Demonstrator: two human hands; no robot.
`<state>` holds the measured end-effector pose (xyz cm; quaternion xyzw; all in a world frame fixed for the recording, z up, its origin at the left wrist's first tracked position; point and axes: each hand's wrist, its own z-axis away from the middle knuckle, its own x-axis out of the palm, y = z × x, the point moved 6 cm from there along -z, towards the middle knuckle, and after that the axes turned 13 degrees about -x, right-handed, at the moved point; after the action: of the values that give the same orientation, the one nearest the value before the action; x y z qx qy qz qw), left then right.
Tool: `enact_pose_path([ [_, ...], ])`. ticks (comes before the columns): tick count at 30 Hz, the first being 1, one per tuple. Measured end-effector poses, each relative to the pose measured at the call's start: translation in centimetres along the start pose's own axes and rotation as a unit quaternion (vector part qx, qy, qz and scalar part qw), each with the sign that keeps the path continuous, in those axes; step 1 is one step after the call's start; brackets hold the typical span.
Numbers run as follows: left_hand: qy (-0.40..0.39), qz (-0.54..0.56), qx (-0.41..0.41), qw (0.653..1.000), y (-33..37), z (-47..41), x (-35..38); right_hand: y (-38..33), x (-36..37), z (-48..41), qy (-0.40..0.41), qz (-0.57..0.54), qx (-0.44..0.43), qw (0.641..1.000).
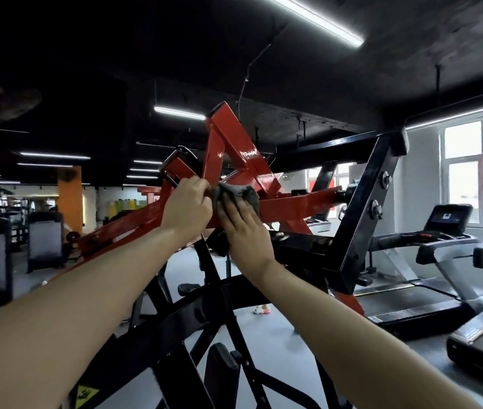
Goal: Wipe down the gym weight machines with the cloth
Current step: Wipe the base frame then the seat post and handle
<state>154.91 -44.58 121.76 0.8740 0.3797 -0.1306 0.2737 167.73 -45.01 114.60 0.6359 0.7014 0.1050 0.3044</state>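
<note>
Two bare forearms reach up and forward from the bottom of the head view and meet at the red lever arm (293, 202) of a weight machine. Low down, close to the camera, sits the machine's black frame (361, 208), with a yellow warning sticker (87, 394) on it.

At the red arm, the right hand (241, 228) lies flat with its fingers straight and close together, pressing the grey cloth (243, 194) against the painted metal. A flat palm spreads the pressure, which suits a wiping stroke along the bar. The cloth is bunched over the bar's top edge just above those fingers.

The left hand (185, 206) sits right beside it with its fingers curled tight at the cloth's left end. They appear to pinch that end, likely to stop the cloth sliding, though part of the grip may be on the bar itself; the fingertips are hidden.

Treadmills (440, 240) stand well apart to the right, near the windows.
</note>
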Motion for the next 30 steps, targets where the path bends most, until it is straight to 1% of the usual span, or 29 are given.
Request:
enact_pose_path([
  [3, 0.021, -0.031, -0.017, 0.999, -2.0, 0.1, -0.6, -1.4, 1.2, -1.3, -0.023, 0.019, -0.076, 0.997],
  [5, 0.014, -0.04, -0.023, 0.999, -3.0, -0.2, -0.7, -0.8, 1.2, -1.7, -0.014, 0.029, -0.11, 0.993],
  [6, 0.011, -0.039, -0.028, 0.999, -3.3, -0.4, -0.7, -0.2, 1.0, -1.6, -0.007, 0.03, -0.114, 0.993],
  [7, 0.006, -0.034, -0.035, 0.999, -3.7, -0.6, -0.7, 0.5, 0.9, -1.1, -0.009, 0.031, -0.101, 0.994],
  [11, -0.001, -0.006, -0.068, 0.998, -4.0, -0.9, -1.1, 2.4, 0.1, 1.2, -0.031, 0.054, -0.004, 0.998],
  [14, 0.0, -0.005, -0.07, 0.998, -3.5, -1.1, -1.2, 2.1, -0.5, 0.6, 0.0, 0.042, 0.027, 0.999],
  [16, -0.001, 0.003, -0.073, 0.997, -3.4, -1.0, -1.3, 0.5, 0.0, -0.5, 0.009, 0.034, 0.009, 0.999],
  [19, 0.004, 0.009, -0.074, 0.997, -3.7, -0.9, -1.3, -3.0, 1.6, -3.0, 0.006, -0.004, -0.051, 0.999],
  [22, 0.013, 0.022, -0.08, 0.996, -4.3, -0.8, -1.5, -4.6, 2.6, -5.0, -0.012, -0.041, -0.058, 0.997],
  [24, 0.021, 0.021, -0.086, 0.996, -4.6, -0.8, -1.6, -4.5, 2.5, -5.7, -0.012, -0.041, -0.06, 0.997],
  [27, 0.028, 0.026, -0.09, 0.995, -4.6, -0.8, -1.6, -3.2, 2.1, -7.5, -0.033, -0.053, -0.008, 0.998],
  [30, 0.032, 0.038, -0.12, 0.992, -4.6, -1.6, -1.8, -1.7, 2.7, -10.9, -0.022, -0.122, 0.069, 0.99],
])
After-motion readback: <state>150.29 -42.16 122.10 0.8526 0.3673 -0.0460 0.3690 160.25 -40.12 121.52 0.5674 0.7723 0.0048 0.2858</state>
